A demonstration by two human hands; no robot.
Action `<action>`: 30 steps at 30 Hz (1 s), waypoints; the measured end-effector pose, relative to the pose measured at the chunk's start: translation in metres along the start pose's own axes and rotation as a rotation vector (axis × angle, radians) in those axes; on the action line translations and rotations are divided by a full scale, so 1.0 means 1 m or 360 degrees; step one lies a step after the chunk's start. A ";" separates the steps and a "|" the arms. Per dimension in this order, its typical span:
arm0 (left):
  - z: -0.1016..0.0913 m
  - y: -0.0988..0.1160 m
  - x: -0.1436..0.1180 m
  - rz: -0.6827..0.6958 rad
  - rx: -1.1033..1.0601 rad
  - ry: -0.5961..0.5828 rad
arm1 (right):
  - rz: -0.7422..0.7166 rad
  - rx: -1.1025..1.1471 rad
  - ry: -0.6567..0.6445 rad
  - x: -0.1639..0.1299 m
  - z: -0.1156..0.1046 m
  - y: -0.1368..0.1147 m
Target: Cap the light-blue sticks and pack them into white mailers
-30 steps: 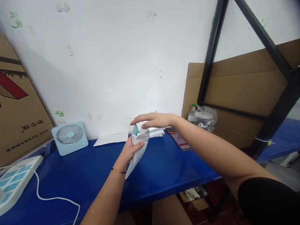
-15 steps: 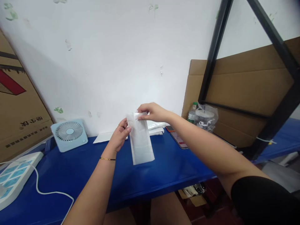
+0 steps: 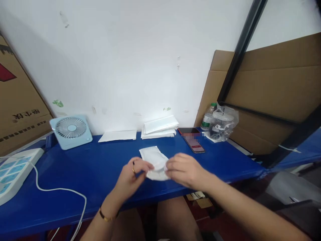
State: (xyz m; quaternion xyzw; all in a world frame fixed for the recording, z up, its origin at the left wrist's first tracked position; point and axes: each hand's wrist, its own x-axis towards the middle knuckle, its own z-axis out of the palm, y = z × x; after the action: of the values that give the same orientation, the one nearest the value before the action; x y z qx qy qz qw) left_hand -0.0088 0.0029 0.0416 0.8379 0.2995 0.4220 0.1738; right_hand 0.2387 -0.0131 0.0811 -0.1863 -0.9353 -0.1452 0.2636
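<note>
A flat white pouch (image 3: 153, 157) lies over the blue table near its front edge, its near end bulging apart like a mouth. My left hand (image 3: 134, 174), wearing a ring and a bracelet, pinches the left side of that end between thumb and fingers. On the right side of the same end, the fingers of my right hand (image 3: 184, 169) are closed on the pouch, slightly blurred. Behind it, by the wall, rests a stack of similar white pouches (image 3: 160, 129), with a flat white piece (image 3: 117, 135) to its left.
At the left stand a light blue fan (image 3: 72, 130) and a white power strip (image 3: 18, 174) with a cable. Two phones (image 3: 195, 144) lie right of the stack. A green-capped bottle (image 3: 208, 117) and a bagged cup (image 3: 220, 125) stand by the cardboard (image 3: 273, 77).
The pouch has gone from held up, hanging lengthwise, to lying low near the table's front edge. Both hands have come down and nearer, now gripping its near end. The view has tilted.
</note>
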 end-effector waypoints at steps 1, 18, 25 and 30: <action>0.009 0.000 -0.017 -0.0024 0.0036 -0.0121 | 0.0048 0.0090 -0.0056 -0.014 0.012 -0.011; 0.057 0.007 -0.054 -0.0569 0.0548 -0.0123 | 0.0740 0.0069 0.0157 -0.050 0.082 -0.050; 0.052 0.016 -0.046 -0.0441 0.0729 -0.0193 | 0.0866 0.0067 -0.0029 -0.043 0.082 -0.066; 0.041 0.014 -0.055 -0.0196 0.0790 -0.0453 | 0.0907 0.0023 -0.0029 -0.038 0.083 -0.068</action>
State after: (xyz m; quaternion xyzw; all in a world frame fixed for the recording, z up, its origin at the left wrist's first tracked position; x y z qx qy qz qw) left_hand 0.0039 -0.0449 -0.0076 0.8858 0.4164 0.2028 0.0291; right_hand 0.2033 -0.0537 -0.0195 -0.4412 -0.8485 -0.0568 0.2866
